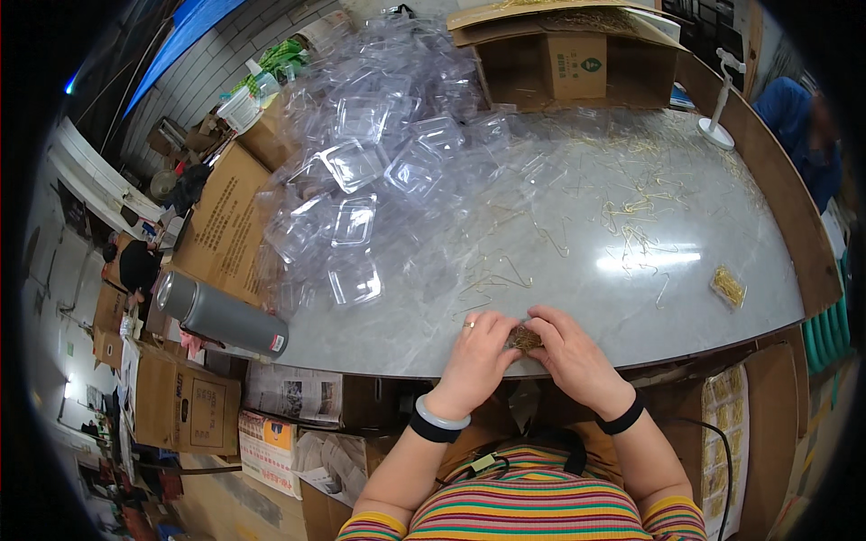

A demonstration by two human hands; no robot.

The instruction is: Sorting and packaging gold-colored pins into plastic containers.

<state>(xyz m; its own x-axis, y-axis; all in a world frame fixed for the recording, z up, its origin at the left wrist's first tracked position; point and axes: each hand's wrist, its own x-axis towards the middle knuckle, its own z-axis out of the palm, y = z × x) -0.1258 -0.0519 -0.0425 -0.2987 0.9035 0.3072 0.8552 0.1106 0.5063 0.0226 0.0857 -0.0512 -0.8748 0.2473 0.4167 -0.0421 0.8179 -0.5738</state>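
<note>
Brassy-brown and bristly, a small clump of wire pieces (525,338) sits between your two hands, right at the near edge of the grey tabletop (397,335). Your left hand (476,356) grips it from the left with bent fingers, a ring on one of them; your right hand (577,356) closes on it from the right, thumb and fingers curled in. Your fingers cover much of the clump, so you cannot tell from here whether a clear case surrounds it.

Just beyond your left hand lie a few loose gold wire hooks (501,278); more hooks (636,212) are scattered farther out, ahead of your right hand. Off to the right of that hand, on the same tabletop, rests a clear pack filled with gold hooks (728,287). Ahead and to the left of your left hand rises a big heap of clear plastic boxes (361,171), and nearer, well to that hand's left, a grey bottle (221,316) lies on its side. Far ahead of both hands stands an open cardboard box (510,77). Below and right of your right hand, a carton (767,433) holds rows of gold-filled packs (724,442).
</note>
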